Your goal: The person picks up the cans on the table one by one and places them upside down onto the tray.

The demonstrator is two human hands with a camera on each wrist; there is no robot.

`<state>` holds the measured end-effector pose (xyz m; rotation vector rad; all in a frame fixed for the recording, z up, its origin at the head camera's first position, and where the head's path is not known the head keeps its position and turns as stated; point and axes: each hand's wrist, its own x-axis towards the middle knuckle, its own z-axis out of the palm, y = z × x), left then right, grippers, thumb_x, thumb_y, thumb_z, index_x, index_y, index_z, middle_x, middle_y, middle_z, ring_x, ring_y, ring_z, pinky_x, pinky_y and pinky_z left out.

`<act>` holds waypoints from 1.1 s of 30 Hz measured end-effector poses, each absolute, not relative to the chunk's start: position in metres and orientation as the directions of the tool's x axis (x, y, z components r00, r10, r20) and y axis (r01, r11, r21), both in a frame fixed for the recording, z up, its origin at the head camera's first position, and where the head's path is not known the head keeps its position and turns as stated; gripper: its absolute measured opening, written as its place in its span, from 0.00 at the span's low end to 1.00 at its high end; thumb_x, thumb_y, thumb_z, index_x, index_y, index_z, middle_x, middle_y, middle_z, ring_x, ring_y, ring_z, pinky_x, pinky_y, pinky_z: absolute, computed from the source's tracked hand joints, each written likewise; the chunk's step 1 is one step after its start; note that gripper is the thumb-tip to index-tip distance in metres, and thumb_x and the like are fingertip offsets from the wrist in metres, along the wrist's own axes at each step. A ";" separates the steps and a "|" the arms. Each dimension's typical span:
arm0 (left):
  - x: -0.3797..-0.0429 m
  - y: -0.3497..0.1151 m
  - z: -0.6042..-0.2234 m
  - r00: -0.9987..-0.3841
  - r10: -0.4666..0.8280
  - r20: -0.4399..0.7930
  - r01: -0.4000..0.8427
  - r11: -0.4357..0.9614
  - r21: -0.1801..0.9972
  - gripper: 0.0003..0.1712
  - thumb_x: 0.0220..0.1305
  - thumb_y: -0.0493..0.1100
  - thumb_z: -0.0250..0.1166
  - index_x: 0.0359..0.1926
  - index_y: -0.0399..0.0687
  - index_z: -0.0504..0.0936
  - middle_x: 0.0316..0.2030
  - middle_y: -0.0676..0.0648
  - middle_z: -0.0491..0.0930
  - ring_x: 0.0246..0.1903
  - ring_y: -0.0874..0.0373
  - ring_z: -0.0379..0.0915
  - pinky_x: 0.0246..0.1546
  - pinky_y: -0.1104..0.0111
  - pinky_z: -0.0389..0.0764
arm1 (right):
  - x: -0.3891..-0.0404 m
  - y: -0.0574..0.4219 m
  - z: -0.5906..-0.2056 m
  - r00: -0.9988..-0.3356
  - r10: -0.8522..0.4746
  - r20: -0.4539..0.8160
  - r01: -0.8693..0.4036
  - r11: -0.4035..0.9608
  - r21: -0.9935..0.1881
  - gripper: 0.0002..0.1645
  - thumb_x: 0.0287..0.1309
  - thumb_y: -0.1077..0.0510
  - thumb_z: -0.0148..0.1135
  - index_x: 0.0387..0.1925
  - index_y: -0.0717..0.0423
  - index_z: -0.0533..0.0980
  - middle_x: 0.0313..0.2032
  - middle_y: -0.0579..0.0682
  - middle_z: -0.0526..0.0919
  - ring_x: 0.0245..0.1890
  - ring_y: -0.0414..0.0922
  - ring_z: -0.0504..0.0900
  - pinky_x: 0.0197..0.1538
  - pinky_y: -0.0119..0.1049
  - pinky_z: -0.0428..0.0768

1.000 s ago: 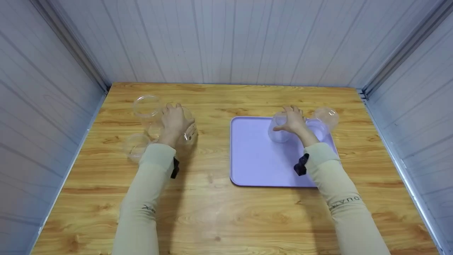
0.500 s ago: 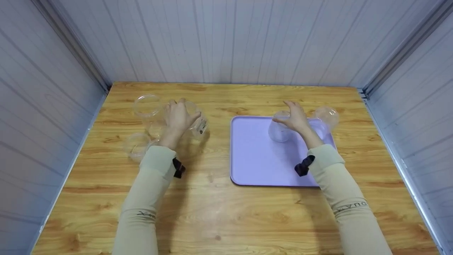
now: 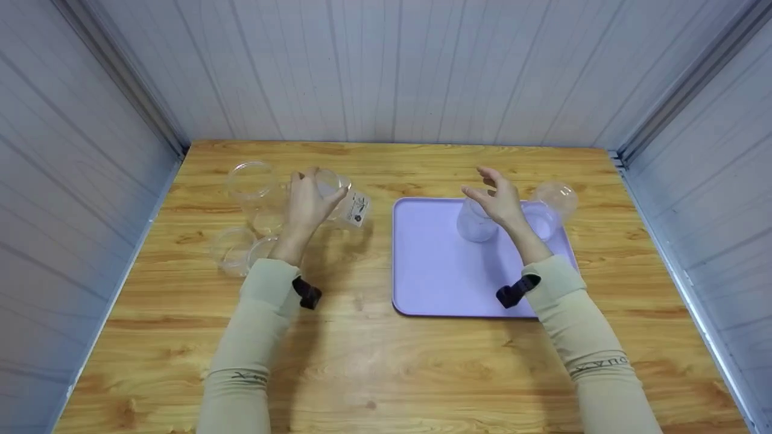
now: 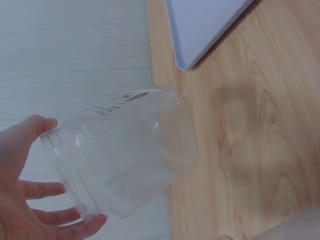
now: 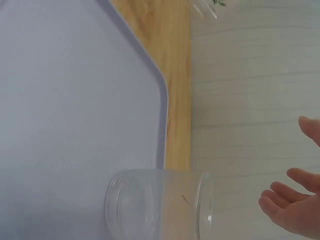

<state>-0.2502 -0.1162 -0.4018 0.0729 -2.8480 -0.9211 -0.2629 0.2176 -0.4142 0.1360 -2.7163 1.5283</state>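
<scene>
My left hand (image 3: 304, 208) grips a clear plastic jar (image 3: 357, 208) by its mouth end and holds it tilted over the table, base pointing right. In the left wrist view the thumb and fingers reach around the rim of this jar (image 4: 125, 150), and print shows on its side. My right hand (image 3: 502, 202) is above the tray with thumb and fingers spread, holding nothing. Just below it a second clear jar (image 3: 473, 228) stands on the purple tray (image 3: 446, 283). The right wrist view shows that jar (image 5: 150, 205) apart from the fingertips.
Another clear jar (image 3: 546, 218) stands at the tray's back right corner. Several more clear jars are grouped on the left, one at the back (image 3: 250, 188) and others nearer, such as a jar (image 3: 232, 250) beside my left forearm. Panel walls (image 3: 392, 78) enclose the wooden table.
My left hand has moved right with the jar, which has tilted and swung out from the other jars. My right hand has risen off the jar on the tray, which stays in place.
</scene>
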 end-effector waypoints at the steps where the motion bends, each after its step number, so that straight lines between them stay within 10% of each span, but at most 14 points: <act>1: -0.249 -0.115 -0.402 -0.988 -0.089 0.125 0.003 0.804 0.595 0.43 0.49 0.60 0.62 0.59 0.36 0.64 0.49 0.32 0.65 0.49 0.41 0.63 0.48 0.55 0.68 | -0.262 0.216 -0.414 -0.996 -0.066 0.058 -0.083 0.485 -0.870 0.39 0.51 0.48 0.62 0.60 0.63 0.61 0.59 0.57 0.64 0.58 0.53 0.61 0.58 0.43 0.62; 33: -0.218 -0.088 -0.427 -0.923 -0.171 0.346 0.227 0.485 0.844 0.34 0.52 0.53 0.62 0.56 0.38 0.68 0.44 0.37 0.71 0.39 0.49 0.69 0.42 0.58 0.71 | -0.229 0.192 -0.426 -0.966 -0.257 0.040 -0.059 0.066 -0.996 0.37 0.55 0.58 0.58 0.62 0.66 0.56 0.57 0.59 0.62 0.58 0.51 0.63 0.55 0.36 0.68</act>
